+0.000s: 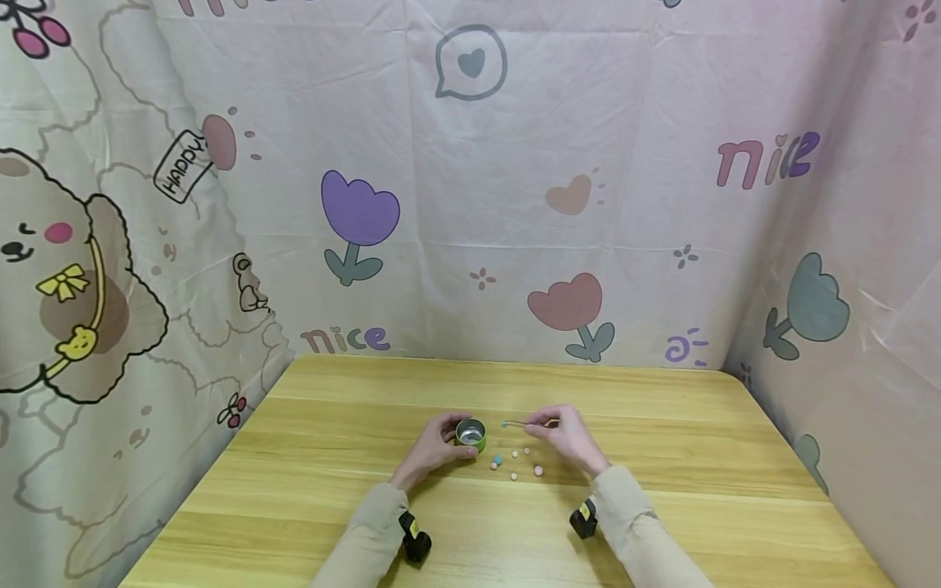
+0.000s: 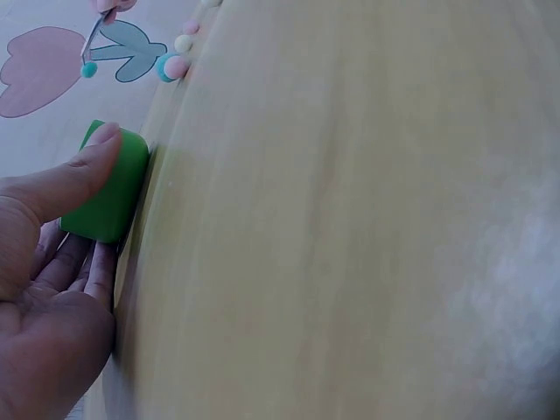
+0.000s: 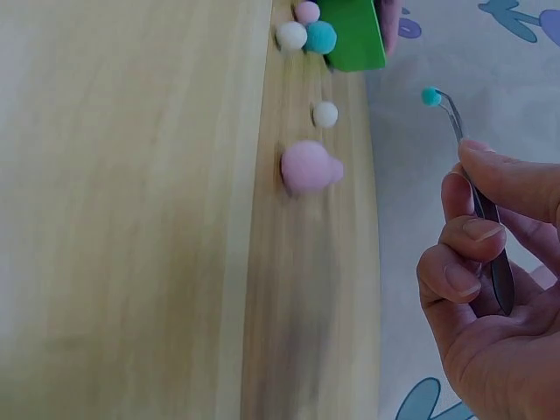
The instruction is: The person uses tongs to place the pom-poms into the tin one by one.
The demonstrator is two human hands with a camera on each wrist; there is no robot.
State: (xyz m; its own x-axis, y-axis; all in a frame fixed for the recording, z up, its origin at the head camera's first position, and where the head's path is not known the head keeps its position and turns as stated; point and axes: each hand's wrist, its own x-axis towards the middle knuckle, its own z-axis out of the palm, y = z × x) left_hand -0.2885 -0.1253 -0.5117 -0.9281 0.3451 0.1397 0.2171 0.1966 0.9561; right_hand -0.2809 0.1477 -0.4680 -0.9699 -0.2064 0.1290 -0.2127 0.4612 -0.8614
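Five pompoms (image 1: 515, 462) are lying loose; my right hand (image 1: 564, 438) is pinching tweezers (image 3: 479, 201) gripping one teal pompom (image 3: 430, 96), my left hand (image 1: 432, 447) clasping one green tin (image 1: 470, 434).

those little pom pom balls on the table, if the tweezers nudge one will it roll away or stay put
Probably it rolls a little, then stops: the loose pom poms look round but fuzzy, and the wooden table is flat. They seem very light, since the tweezers in the right hand carry a teal pom pom at the very tips. Likely soft and squashy, not fragile.
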